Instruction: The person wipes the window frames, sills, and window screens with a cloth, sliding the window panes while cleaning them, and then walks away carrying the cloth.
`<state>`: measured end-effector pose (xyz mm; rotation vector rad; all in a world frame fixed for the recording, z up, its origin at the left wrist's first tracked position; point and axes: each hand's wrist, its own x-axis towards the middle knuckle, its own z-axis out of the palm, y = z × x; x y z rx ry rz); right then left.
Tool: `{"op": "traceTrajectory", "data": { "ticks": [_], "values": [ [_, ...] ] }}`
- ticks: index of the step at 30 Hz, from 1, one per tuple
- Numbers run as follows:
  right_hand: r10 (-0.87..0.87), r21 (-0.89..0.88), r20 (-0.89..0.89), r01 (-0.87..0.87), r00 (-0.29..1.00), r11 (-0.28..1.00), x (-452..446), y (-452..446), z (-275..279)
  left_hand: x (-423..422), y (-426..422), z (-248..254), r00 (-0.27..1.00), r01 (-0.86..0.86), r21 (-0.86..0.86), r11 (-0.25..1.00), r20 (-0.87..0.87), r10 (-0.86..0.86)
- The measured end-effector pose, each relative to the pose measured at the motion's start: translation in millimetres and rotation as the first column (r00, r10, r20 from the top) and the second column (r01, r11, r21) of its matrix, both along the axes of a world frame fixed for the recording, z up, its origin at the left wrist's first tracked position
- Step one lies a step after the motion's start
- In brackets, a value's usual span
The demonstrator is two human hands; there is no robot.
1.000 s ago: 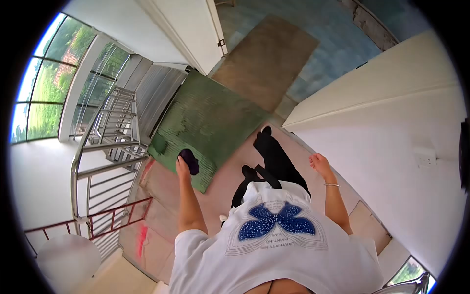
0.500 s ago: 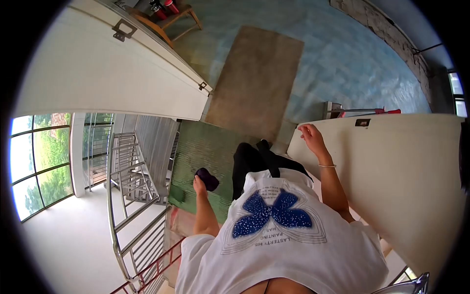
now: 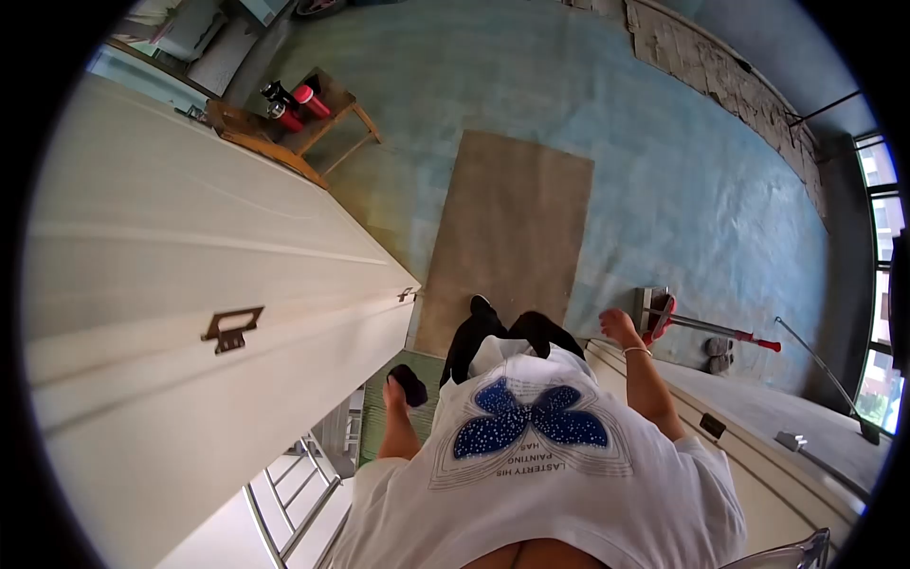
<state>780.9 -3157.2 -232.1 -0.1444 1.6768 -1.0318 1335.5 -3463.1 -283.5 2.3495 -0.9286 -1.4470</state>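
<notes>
My left hand [image 3: 394,389] is low at my left side, closed on a dark purple, soft-looking bundle [image 3: 409,384] whose kind I cannot make out. Beside it stands the white door panel [image 3: 142,275] with a metal lock plate. On my right, my right hand [image 3: 621,327] hangs beside the edge of another white door panel [image 3: 654,398]. Its fingers are loosely bent with nothing in them. In the view, a long-handled dustpan [image 3: 652,308] with a red-ended handle appears just past that hand, on the floor.
A brown mat [image 3: 512,228] lies ahead on the blue floor [image 3: 682,190]. At the far left, a wooden stool [image 3: 327,123] holds several red and black flasks [image 3: 294,104]. Grey shoes [image 3: 719,355] sit on the right. Metal railing [image 3: 294,493] shows behind the left door.
I have moved forward through the doorway, onto the mat's near end. The left door now fills more of the view, and the stool and shoes have come into sight. The bundle stays in my left hand.
</notes>
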Motion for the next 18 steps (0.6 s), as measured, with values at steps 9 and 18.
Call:
{"op": "traceTrajectory", "data": {
  "ticks": [9, 18],
  "values": [
    [-0.224, 0.469, 0.028, 0.185, 0.974, 0.864, -7, 18, -7, -320, -354, 147, 0.872, 0.459, -0.373, 0.806, 0.019, -0.488],
    [-0.25, -0.071, 0.166, 0.265, 0.954, 0.962, -328, -283, -41, -404, -486, 126, 0.906, 0.417, -0.251, 0.874, 0.045, -0.42]
  ]
}}
